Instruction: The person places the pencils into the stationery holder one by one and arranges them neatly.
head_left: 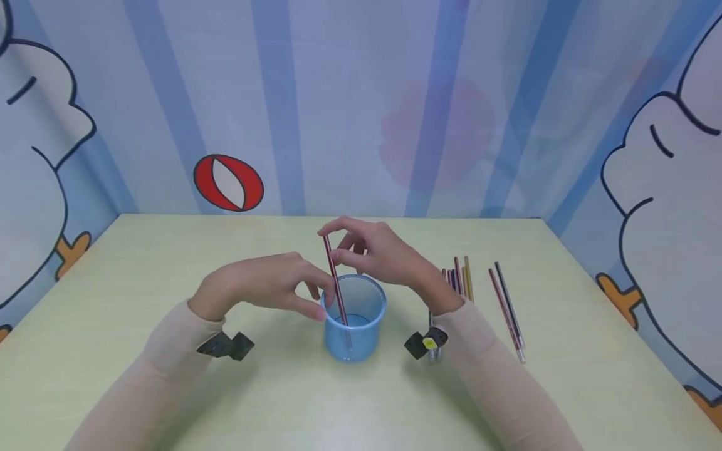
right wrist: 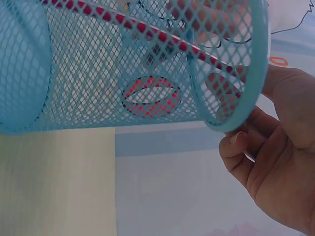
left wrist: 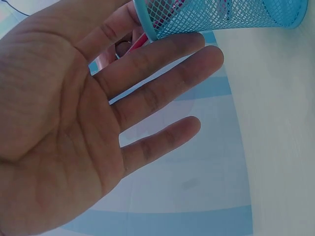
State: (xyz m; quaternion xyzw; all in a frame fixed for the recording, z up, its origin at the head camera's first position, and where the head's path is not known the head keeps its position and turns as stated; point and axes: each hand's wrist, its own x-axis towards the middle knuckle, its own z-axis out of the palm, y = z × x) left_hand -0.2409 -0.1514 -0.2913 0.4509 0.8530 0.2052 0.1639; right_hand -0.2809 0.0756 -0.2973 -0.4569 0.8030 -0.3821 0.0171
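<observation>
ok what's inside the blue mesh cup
One red striped pencil slants inside the blue mesh cup, its lower part showing through the wall. The left hand covers part of the rim, hiding what's behind.

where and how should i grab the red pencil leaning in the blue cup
Probably best by its upper shaft, from above and the right: the red pencil leans with its top clear of the blue cup, while the left hand is at the rim's left side.
</observation>
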